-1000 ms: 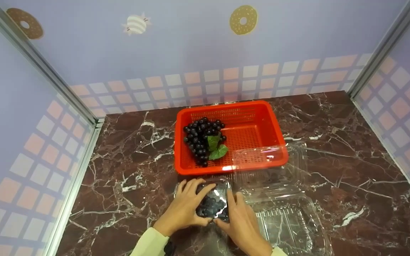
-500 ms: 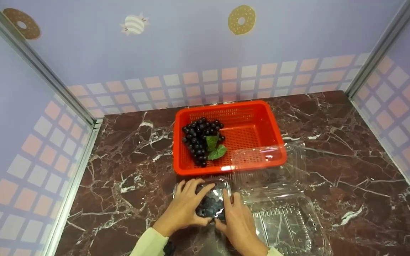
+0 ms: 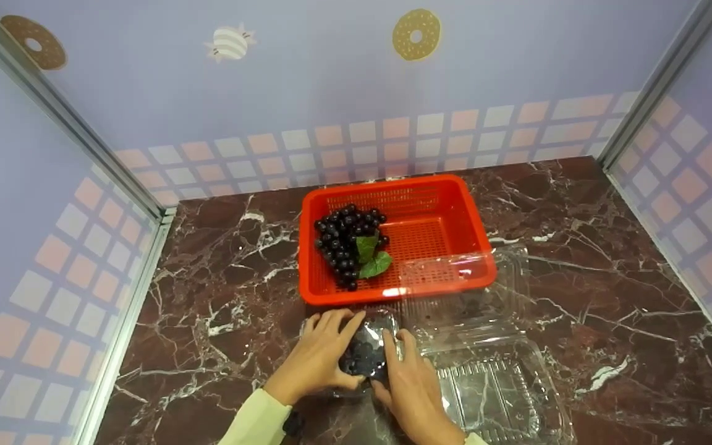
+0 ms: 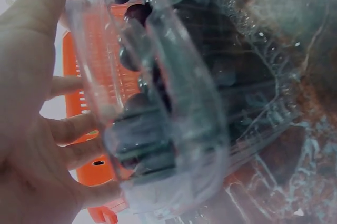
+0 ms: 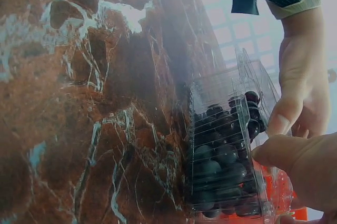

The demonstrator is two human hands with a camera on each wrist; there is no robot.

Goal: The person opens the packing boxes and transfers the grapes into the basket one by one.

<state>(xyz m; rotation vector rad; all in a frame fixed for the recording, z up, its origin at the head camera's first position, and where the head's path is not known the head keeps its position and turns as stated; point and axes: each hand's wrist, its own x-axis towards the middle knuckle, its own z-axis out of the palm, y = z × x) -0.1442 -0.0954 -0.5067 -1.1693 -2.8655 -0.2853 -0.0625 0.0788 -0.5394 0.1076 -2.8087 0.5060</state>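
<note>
A clear plastic clamshell box of dark grapes sits on the marble-patterned tabletop. The left hand spans its left side, with the thumb at the near edge and the fingers over the far part of the lid. On the box's right side, the right hand holds the lid with its thumb at the near edge and fingers on top. Both thumbs meet close together along the near lid edge in the right wrist view. Some fingertips are hidden behind the plastic.
Behind the box stands a red basket holding a bunch of black grapes with green leaves. To the right lies an open clear clamshell box, its raised lid overlapping the basket's front corner. Panels enclose the tabletop.
Both hands stay on the box. The left index finger has drawn back a little, and the right fingers have shifted slightly left along the lid. The head view has drifted slightly.
</note>
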